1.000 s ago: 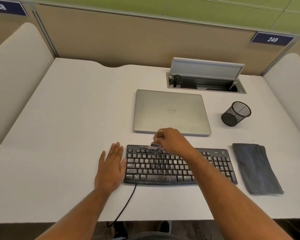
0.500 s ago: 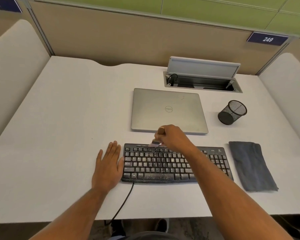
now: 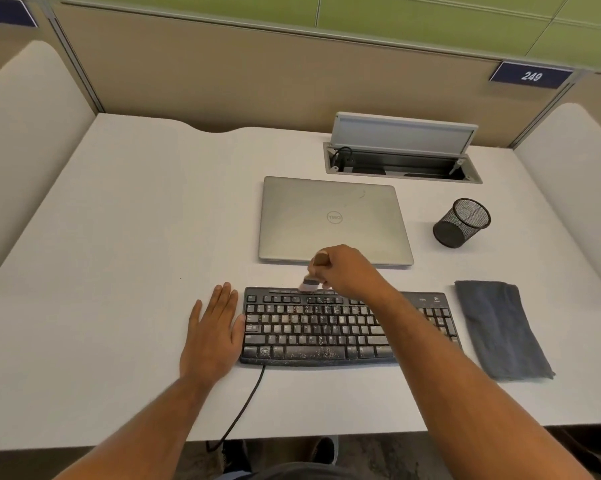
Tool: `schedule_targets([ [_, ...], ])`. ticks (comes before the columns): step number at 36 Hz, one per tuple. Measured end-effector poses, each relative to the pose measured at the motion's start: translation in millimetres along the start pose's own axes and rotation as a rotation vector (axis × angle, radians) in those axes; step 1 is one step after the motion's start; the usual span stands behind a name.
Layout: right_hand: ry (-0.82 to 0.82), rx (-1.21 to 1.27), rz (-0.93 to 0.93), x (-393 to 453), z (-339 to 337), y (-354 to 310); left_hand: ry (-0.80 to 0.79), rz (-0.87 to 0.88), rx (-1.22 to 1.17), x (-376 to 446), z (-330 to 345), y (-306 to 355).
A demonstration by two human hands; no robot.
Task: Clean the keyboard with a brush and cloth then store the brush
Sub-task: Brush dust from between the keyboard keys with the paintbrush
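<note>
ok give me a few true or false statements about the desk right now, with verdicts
1. The right hand grips a brush at the keyboard's far edge. True.
2. The left hand holds the cloth. False: it lies flat beside the keyboard; the grey cloth lies untouched to the right.
3. The laptop is open. False: its lid is closed.
4. The mesh pen cup stands right of the laptop. True.

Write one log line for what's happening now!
right hand grips wooden-handled brush | bristles on dusty black keyboard | left hand flat beside
</note>
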State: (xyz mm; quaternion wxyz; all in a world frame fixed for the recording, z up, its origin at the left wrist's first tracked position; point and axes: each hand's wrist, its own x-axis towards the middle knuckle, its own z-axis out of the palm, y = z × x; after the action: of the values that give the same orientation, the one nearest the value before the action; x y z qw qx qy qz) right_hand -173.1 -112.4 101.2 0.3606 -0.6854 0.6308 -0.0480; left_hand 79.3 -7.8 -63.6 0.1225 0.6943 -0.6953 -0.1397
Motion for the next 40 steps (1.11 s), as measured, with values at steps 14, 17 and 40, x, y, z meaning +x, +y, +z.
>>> schedule_targets([
  [14,0.083,-0.181,0.037,-5,-25,32,0.012,0.006,0.011,0,1,0],
  [17,0.049,-0.050,-0.015,-4,-16,20,0.010,0.004,0.016,0,2,-1],
  [40,0.003,-0.036,0.007,2,-12,30,0.009,0.009,0.000,1,6,-4],
])
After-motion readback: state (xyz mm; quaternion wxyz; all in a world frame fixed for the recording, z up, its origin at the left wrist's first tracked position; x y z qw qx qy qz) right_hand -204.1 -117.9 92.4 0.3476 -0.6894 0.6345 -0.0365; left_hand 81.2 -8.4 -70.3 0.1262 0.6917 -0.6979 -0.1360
